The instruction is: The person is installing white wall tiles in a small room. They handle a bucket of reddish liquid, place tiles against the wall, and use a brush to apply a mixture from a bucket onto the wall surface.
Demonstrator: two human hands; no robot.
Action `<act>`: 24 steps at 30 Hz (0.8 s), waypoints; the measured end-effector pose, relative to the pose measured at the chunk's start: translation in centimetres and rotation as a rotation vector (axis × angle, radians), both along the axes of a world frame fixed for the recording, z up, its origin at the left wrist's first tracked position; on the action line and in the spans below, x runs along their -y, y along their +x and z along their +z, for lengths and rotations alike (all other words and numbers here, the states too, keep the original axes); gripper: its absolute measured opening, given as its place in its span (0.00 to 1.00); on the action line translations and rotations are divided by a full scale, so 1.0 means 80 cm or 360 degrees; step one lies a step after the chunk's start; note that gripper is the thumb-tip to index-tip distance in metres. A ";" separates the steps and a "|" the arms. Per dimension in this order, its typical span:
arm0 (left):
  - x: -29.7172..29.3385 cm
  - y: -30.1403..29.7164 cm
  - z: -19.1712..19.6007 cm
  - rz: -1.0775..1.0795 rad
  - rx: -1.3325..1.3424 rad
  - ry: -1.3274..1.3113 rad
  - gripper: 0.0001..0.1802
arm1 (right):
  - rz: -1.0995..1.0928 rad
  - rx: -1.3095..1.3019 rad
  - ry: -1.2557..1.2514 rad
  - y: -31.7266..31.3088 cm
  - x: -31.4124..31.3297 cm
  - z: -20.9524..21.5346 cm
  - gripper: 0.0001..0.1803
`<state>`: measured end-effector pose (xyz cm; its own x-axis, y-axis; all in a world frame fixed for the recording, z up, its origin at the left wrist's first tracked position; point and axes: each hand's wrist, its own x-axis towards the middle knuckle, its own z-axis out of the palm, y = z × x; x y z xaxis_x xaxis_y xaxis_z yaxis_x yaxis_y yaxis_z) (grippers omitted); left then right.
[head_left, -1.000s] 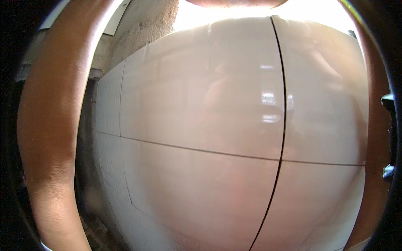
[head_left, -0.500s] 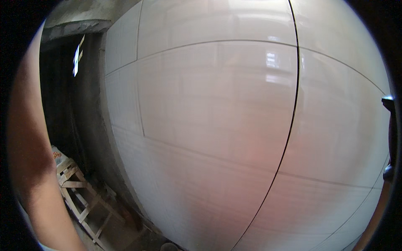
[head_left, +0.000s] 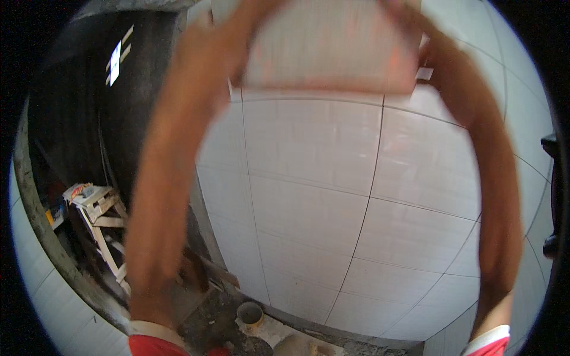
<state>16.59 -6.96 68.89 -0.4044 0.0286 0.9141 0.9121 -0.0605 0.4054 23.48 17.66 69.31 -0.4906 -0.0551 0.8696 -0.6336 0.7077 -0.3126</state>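
Overhead, at the top of the head view, a pale rectangular tile (head_left: pixel 329 50) with reddish smears spans the gap between my raised hands. Motion blurs it, and its upper edge is cut off by the frame. My left hand (head_left: pixel 228 41) grips its left edge, and my right hand (head_left: pixel 423 44) grips the opposite edge. The fingers of both are mostly hidden or smeared. Below and behind the tile stands a wall of glossy white tiles (head_left: pixel 309 139) with thin dark joints.
At left, a wooden trestle (head_left: pixel 101 216) with items on top stands before a dark doorway (head_left: pixel 65 113). On the rubble-strewn floor below are a bucket (head_left: pixel 250 314) and a pale board (head_left: pixel 279 332). A dark object (head_left: pixel 551 196) juts in at the right rim.
The view has drawn back from the wall and shows more of the floor. Both arms have come into view, raised overhead, with the tile now visible between the hands.
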 end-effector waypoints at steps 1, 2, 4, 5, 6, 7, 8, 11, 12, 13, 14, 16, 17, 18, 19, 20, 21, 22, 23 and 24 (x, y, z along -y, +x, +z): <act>0.000 0.011 -0.025 0.0016 0.0028 0.0013 0.44 | 0.0058 0.0058 -0.0088 0.014 0.005 -0.022 0.55; 0.011 0.030 -0.055 0.0033 0.0059 0.0018 0.43 | 0.0110 -0.0047 -0.0311 0.032 0.026 -0.057 0.49; 0.023 0.058 -0.108 0.0067 0.0049 0.0048 0.45 | 0.0705 -0.0156 -0.0273 0.054 0.053 -0.097 0.47; 0.030 0.070 -0.132 0.0073 0.0013 0.0064 0.47 | 0.0752 -0.0013 -0.0353 0.066 0.061 -0.117 0.49; 0.029 0.075 -0.163 0.0036 -0.0008 0.0011 0.50 | 0.0655 0.0030 -0.0438 0.068 0.060 -0.149 0.62; 0.038 0.079 -0.185 -0.0004 0.0014 -0.0029 0.54 | 0.0533 0.0086 -0.0494 0.071 0.069 -0.174 0.66; 0.042 0.082 -0.206 -0.0085 0.0053 -0.0027 0.56 | 0.0545 0.0072 -0.0548 0.073 0.073 -0.198 0.69; 0.067 0.091 -0.269 -0.0295 0.0284 0.0012 0.62 | 0.0521 -0.0006 -0.0501 0.086 0.088 -0.271 0.71; 0.075 0.090 -0.283 -0.0360 0.0330 0.0042 0.64 | 0.0487 -0.0030 -0.0493 0.091 0.094 -0.295 0.71; 0.082 0.089 -0.299 -0.0426 0.0382 0.0068 0.67 | 0.0506 0.0015 -0.0566 0.097 0.103 -0.323 0.69; 0.089 0.089 -0.312 -0.0513 0.0432 0.0114 0.68 | 0.0519 0.0052 -0.0629 0.103 0.114 -0.348 0.68; 0.106 0.098 -0.344 -0.0666 0.0562 0.0230 0.70 | 0.0422 0.0141 -0.0670 0.108 0.125 -0.385 0.63; 0.112 0.102 -0.361 -0.0760 0.0659 0.0328 0.62 | 0.0307 0.0214 -0.0663 0.118 0.131 -0.407 0.60; 0.122 0.104 -0.373 -0.0907 0.0651 0.0306 0.54 | 0.0185 0.0282 -0.0652 0.131 0.134 -0.427 0.56; 0.126 0.106 -0.387 -0.0827 0.0725 0.0298 0.53 | 0.0156 0.0383 -0.0585 0.141 0.135 -0.441 0.56; 0.128 0.108 -0.399 -0.0730 0.0729 0.0260 0.52 | 0.0097 0.0454 -0.0564 0.151 0.137 -0.455 0.57; 0.131 0.110 -0.411 -0.1145 0.0847 0.0364 0.54 | 0.0091 0.0488 -0.0588 0.159 0.141 -0.470 0.57; 0.133 0.113 -0.425 -0.1143 0.0940 0.0376 0.54 | 0.0103 0.0526 -0.0637 0.169 0.143 -0.485 0.56; 0.134 0.116 -0.437 -0.1147 0.1014 0.0361 0.55 | 0.0009 0.0572 -0.0596 0.180 0.143 -0.499 0.55; 0.136 0.119 -0.449 -0.1196 0.1057 0.0347 0.55 | -0.0022 0.0631 -0.0609 0.187 0.144 -0.514 0.55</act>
